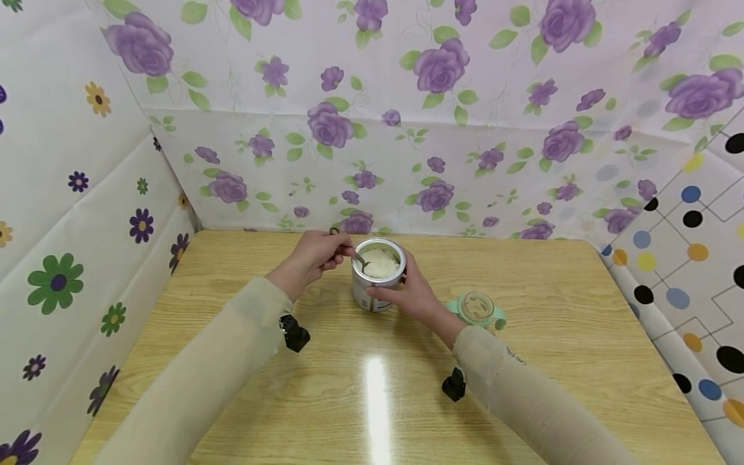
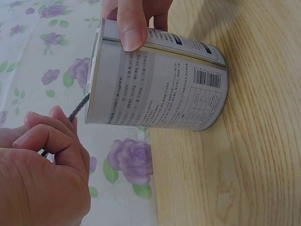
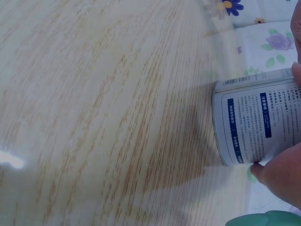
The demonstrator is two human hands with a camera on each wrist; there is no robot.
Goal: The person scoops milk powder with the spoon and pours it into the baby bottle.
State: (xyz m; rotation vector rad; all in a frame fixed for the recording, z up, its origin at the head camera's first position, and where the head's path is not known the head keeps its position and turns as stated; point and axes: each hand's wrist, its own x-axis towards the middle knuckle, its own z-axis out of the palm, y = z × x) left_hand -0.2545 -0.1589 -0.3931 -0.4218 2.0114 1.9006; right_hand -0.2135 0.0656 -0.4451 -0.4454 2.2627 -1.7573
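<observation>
A silvery can (image 1: pixel 363 296) with a printed label stands uncapped on the table, with pale cream powder (image 1: pixel 382 263) inside. My left hand (image 1: pixel 314 257) pinches the handle of a dark metal spoon (image 2: pixel 79 108), whose bowl end dips into the can at the powder's left side. Around the can's right side and front, my right hand (image 1: pixel 413 290) grips it, thumb across the label in the left wrist view. The right wrist view has the label's lower part (image 3: pixel 263 117) between the fingers of that hand.
Just right of my right wrist stands a mint-green cup (image 1: pixel 476 307) with two side handles and a round see-through top. The wooden table (image 1: pixel 552 361) meets a flower-patterned cloth wall (image 1: pixel 372 155) close behind the can. More patterned cloth hangs at both sides.
</observation>
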